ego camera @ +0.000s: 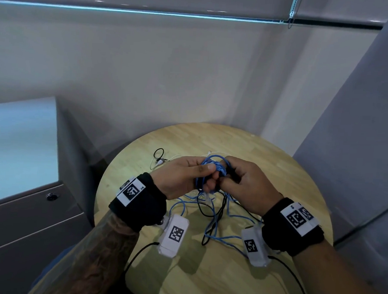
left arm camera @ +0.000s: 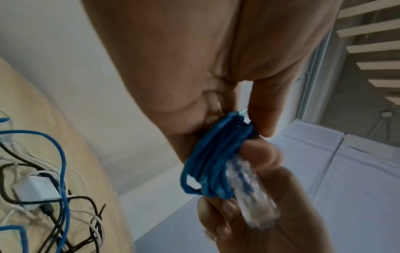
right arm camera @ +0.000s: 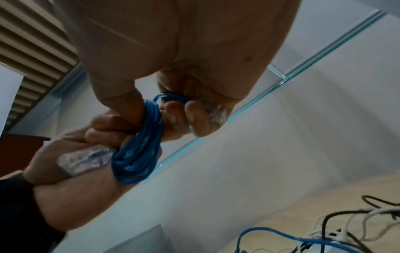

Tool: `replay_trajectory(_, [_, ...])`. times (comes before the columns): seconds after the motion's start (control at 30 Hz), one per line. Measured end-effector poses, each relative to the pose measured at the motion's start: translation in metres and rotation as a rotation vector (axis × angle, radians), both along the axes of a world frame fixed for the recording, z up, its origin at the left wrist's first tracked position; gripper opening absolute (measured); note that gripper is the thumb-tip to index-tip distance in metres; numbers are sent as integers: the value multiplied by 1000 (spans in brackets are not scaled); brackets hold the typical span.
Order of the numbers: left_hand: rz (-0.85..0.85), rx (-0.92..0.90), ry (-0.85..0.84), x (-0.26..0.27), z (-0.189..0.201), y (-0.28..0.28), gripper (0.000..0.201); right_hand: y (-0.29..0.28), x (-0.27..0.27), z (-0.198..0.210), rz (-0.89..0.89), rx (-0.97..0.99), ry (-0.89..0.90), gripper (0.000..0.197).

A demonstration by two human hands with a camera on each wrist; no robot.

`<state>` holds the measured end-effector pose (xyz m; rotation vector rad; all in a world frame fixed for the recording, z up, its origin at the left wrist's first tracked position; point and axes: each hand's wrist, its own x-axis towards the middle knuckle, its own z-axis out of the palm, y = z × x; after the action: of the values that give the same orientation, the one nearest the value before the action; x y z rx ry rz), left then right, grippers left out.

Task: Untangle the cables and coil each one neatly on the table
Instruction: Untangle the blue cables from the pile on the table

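A blue cable wound into a small coil point(ego camera: 212, 168) is held above the round wooden table point(ego camera: 211, 136). My left hand point(ego camera: 187, 175) grips the coil point(left arm camera: 214, 164) from the left, thumb point(left arm camera: 266, 113) pressed on its top. From the right, my right hand point(ego camera: 243, 181) closes its fingers point(right arm camera: 194, 116) round the same coil point(right arm camera: 140, 150). One clear plug point(right arm camera: 84, 160) lies across my left palm; another point(right arm camera: 216, 113) is tucked in my right fingers. Below the hands, loose blue, black and white cables point(ego camera: 214, 213) lie tangled on the table.
A short black cable loop point(ego camera: 159, 154) and a thin white cable lie at the table's far left. A white charger block point(left arm camera: 36, 190) sits in the tangle. A grey cabinet point(ego camera: 27, 216) stands left of the table, with walls close behind and to the right.
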<state>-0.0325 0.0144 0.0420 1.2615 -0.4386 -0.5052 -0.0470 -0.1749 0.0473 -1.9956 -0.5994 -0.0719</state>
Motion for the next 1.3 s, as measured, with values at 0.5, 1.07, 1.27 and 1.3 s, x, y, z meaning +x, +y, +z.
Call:
replay_trajectory(0.5, [316, 169, -260, -4, -12, -24, 10, -8, 8, -12, -167, -111, -161, 10])
replay_trajectory(1.07, [553, 324, -255, 6, -30, -15, 15, -14, 22, -15, -214, 35, -105, 11])
replay_trajectory(1.27, [439, 460, -288, 0, -34, -22, 17, -51, 36, -5, -419, 69, -177, 14])
replay_trajectory(1.3, [448, 436, -286, -1, -34, -23, 18, -51, 37, -11, -392, 39, -146, 15])
